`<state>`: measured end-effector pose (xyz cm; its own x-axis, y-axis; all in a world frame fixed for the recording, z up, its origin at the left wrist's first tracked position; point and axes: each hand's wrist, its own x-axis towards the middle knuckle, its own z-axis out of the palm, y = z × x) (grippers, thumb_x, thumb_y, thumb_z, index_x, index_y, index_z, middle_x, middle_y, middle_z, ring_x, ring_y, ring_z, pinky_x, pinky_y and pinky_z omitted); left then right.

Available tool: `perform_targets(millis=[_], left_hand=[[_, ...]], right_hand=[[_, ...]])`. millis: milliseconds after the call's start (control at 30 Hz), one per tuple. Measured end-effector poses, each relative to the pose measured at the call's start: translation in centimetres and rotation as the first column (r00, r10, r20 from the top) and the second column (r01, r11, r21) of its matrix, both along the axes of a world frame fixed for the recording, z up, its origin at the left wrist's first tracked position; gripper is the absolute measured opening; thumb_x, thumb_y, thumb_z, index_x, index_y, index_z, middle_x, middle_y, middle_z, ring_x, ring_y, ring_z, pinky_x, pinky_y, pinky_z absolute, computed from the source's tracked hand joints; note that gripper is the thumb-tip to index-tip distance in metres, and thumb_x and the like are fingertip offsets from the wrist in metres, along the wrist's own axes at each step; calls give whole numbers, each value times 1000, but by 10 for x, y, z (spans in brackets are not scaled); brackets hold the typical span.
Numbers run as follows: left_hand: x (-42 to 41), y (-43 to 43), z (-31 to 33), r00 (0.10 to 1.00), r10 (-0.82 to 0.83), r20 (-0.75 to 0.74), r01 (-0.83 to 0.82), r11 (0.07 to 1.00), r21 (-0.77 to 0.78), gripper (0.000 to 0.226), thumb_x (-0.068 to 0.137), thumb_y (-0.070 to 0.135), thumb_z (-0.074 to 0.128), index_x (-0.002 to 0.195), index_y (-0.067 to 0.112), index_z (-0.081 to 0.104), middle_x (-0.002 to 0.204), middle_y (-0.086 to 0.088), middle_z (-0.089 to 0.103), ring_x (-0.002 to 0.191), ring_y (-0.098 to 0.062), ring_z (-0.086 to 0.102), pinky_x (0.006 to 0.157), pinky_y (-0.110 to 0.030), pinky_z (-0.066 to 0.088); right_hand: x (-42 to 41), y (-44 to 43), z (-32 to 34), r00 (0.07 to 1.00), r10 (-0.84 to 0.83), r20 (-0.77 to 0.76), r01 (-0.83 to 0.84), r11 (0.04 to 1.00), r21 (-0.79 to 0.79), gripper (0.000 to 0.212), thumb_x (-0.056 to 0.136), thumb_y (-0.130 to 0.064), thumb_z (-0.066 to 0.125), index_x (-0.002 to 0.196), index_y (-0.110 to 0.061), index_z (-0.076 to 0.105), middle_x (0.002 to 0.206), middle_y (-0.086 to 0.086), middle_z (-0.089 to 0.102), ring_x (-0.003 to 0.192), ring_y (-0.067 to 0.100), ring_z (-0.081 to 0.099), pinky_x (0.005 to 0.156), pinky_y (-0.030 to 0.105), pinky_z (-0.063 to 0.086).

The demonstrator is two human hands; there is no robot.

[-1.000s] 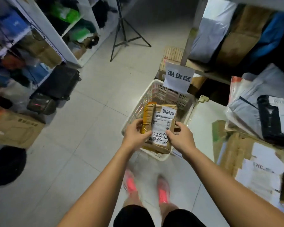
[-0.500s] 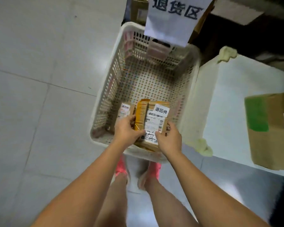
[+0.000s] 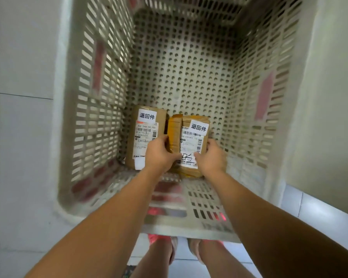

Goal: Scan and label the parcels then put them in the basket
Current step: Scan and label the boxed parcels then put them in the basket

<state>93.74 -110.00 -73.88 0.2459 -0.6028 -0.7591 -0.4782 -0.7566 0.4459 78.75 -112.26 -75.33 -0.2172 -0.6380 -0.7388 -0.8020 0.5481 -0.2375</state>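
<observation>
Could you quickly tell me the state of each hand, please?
Left hand: grips the taped parcel's left edge.
Right hand: grips the same parcel's right edge.

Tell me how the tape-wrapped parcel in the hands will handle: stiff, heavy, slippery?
The taped parcel looks boxy and square-edged, so it is probably stiff and unlikely to roll. The left hand and right hand grip only its near end, suggesting it is fairly light. Its tape wrap may be a little slick.

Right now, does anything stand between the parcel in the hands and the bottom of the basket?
Nothing visible does. The left hand and right hand hold the parcel low inside the basket. The other parcel lies close beside it, on its left, not under it.
</observation>
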Motion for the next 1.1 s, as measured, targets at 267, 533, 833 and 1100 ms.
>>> perform_targets(millis=[267,533,833,1100], left_hand=[[-3,-2,7,940,-296,169,301,954,-7,21,90,28,62,105,13,62,97,-5,67,90,-28,64,71,-40,56],[36,-22,217,624,-630,463,667,738,104,50,92,28,53,138,13,39,126,-7,54,116,-28,52,88,-46,51],[36,-77,539,509,-500,701,771,628,-111,28,87,27,58,113,19,51,114,-2,57,109,-24,53,85,-40,48],[-73,-80,745,417,-343,842,838,505,-209,35,86,32,64,117,19,56,111,-4,59,108,-26,56,76,-38,48]], right_hand=[[12,-10,8,986,154,-60,-155,988,0,43,83,-20,71,123,-15,56,113,8,67,104,29,63,85,37,54],[21,-34,228,818,550,-171,-571,812,-121,49,89,-18,63,136,-25,51,132,-1,56,120,22,52,93,38,49],[-3,-54,554,819,491,-297,-566,779,-271,38,94,-23,56,131,-23,48,134,-1,52,124,22,45,97,37,39],[-97,-44,755,882,341,-326,-468,718,-515,49,94,-24,59,140,-23,42,138,1,50,129,25,46,100,38,43]])
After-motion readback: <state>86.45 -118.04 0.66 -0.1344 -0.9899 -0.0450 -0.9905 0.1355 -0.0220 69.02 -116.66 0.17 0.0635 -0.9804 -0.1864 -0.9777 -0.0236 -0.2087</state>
